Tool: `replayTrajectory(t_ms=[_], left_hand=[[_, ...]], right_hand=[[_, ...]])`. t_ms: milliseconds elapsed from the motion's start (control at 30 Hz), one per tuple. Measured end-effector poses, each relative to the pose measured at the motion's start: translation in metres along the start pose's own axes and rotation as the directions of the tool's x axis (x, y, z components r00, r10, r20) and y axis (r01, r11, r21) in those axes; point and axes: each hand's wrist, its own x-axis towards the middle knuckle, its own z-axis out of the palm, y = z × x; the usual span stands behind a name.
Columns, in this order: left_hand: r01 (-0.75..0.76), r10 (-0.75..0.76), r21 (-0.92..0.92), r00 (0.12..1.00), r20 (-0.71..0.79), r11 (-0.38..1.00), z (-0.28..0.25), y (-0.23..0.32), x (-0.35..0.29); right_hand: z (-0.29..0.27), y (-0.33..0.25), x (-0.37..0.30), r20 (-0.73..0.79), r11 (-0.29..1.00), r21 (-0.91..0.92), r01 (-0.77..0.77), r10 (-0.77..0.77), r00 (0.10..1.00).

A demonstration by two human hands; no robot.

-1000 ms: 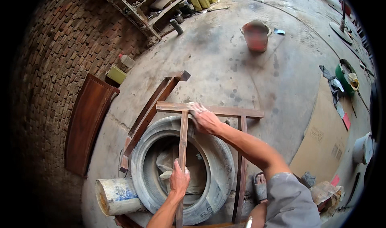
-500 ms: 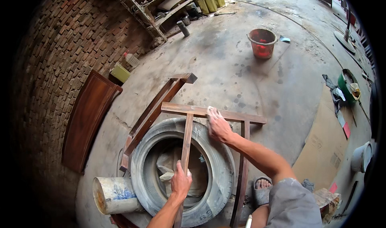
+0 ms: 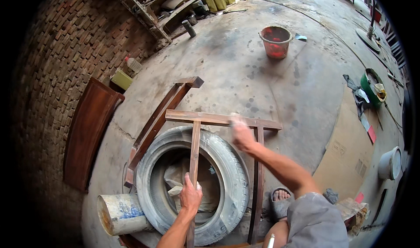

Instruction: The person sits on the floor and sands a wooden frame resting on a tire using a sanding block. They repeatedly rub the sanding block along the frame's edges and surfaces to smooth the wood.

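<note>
A brown wooden frame [image 3: 205, 116] with a crossbar and two long legs lies over a grey, dusty tire [image 3: 234, 182]. My left hand [image 3: 191, 195] is closed around the frame's left leg, above the tire's opening. At the crossbar, between the two legs, is my right hand [image 3: 243, 136]. Motion blurs its fingers, and whether anything lies under them cannot be made out. Crumpled pale material [image 3: 175, 178] shows inside the tire. Just left of the tire, a second wooden frame [image 3: 162, 125] stretches away from me.
A stained white bucket [image 3: 124, 215] lies on its side against the tire. A curved wooden panel [image 3: 89, 134] leans near the brick wall [image 3: 65, 51]. Ahead stands a red-stained bucket [image 3: 275, 44]. Flattened cardboard [image 3: 345, 147], a green tub [image 3: 373, 88] and a white pail [image 3: 390, 164] are at right.
My right hand has slid rightward along the crossbar and is more blurred. My left hand keeps its grip on the leg. The whole view has shifted slightly.
</note>
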Motion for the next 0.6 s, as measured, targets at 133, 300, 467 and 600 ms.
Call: replayTrajectory(t_ms=[133,300,467,600], left_hand=[[-0.02,0.02,-0.017,1.0,-0.01,1.0,0.006,-0.008,0.001],[0.057,-0.057,0.001,0.998,0.033,0.998,-0.011,0.0,-0.003],[0.049,-0.049,0.002,0.998,0.038,0.999,-0.005,0.004,-0.002],[0.015,-0.015,0.003,1.0,0.012,1.0,0.0,-0.003,0.0]], right_hand=[[0.026,-0.044,0.046,0.021,0.985,0.05,0.165,-0.167,0.986],[-0.013,0.056,-0.044,0.013,0.996,-0.063,0.068,-0.067,0.998],[0.013,0.063,0.025,-0.228,0.917,-0.008,-0.4,0.387,0.893],[0.06,-0.011,0.097,-0.344,0.92,-0.036,-0.391,0.355,0.869]])
